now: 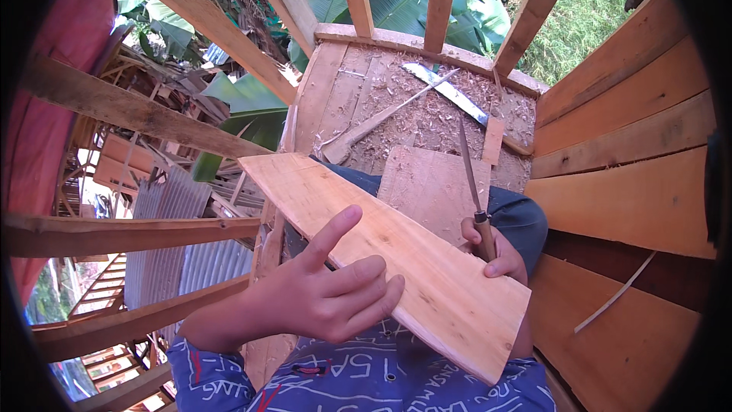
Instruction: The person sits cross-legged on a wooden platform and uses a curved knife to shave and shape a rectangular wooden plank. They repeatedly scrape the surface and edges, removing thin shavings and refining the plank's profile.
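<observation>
A long pale wooden board (pixel 396 259) lies slanted across my lap, from upper left to lower right. My left hand (pixel 328 294) grips its near edge, thumb underneath, fingers curled over the top and the index finger stretched out along the surface. My right hand (pixel 499 252) is behind the board's far edge, closed around the brown wooden handle of a thin-bladed knife (pixel 473 183) whose blade points up and away from me.
A second smaller board (pixel 427 183) rests on my knees. On the plank floor (pixel 366 84) strewn with shavings lie a machete (pixel 450 91) and a wooden-handled tool (pixel 374 122). Plank wall (pixel 625 183) stands right, open beams (pixel 137 114) left, roofs far below.
</observation>
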A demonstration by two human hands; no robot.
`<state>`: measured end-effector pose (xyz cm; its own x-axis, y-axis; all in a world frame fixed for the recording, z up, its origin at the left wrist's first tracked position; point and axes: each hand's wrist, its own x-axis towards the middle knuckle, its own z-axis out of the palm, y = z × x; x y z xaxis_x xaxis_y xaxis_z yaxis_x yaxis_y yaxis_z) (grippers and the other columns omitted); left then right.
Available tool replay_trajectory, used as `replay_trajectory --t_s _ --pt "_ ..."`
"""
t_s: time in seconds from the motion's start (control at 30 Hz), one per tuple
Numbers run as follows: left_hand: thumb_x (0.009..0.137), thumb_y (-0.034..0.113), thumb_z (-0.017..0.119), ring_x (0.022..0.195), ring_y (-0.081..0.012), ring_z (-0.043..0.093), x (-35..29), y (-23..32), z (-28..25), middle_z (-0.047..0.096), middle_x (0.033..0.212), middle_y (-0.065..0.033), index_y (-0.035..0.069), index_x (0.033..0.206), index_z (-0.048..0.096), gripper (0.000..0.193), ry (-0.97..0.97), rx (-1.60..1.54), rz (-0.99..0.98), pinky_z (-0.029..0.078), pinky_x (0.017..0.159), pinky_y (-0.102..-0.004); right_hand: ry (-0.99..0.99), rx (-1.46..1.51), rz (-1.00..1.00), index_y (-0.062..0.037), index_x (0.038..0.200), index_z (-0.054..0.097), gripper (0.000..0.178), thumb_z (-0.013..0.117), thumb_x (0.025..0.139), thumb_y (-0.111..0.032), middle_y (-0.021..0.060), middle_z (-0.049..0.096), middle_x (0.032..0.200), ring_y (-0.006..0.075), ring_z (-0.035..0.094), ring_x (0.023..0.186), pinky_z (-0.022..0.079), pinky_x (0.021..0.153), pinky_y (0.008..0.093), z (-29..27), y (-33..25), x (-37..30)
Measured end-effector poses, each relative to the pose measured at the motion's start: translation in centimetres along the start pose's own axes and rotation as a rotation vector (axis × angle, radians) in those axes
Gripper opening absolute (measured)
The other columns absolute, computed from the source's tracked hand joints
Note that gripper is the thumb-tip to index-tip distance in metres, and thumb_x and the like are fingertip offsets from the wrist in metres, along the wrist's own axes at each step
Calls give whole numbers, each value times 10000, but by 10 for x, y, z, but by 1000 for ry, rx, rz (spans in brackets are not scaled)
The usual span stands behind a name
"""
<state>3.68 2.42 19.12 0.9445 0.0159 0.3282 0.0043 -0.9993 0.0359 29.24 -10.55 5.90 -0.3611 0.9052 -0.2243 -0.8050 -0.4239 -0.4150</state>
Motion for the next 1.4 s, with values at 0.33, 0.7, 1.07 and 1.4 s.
replay_trajectory --t_s 0.33,0.7,1.07,1.4 --pt "742 178 673 753 -66 566 15 10 -36 506 665 69 157 845 686 105 -273 -47 -101 249 1089 -660 -109 162 134 -120 1002 355 498 765 721 -137 62 610 807 100 604 698 429 598 193 0 17 17" --pt "704 181 753 658 -132 571 2 2 -12 532 582 40 108 757 685 113 -228 -117 -455 254 1093 -634 306 93 5 -109 1020 455 148 482 960 -241 183 632 812 222 581 424 449 355 317 -28 33 28" --pt "684 146 756 624 -132 582 -2 -23 17 558 554 22 98 676 652 114 6 -165 -661 241 1099 -590 504 -355 -358 -59 917 396 302 446 652 77 194 528 1004 187 599 616 486 501 282 -3 30 21" --pt "724 258 721 617 -201 570 10 -39 59 499 559 -16 94 718 591 210 -80 -389 -676 301 1068 -553 509 -465 -441 -10 945 428 248 437 717 87 164 538 998 136 576 614 468 504 270 30 35 43"
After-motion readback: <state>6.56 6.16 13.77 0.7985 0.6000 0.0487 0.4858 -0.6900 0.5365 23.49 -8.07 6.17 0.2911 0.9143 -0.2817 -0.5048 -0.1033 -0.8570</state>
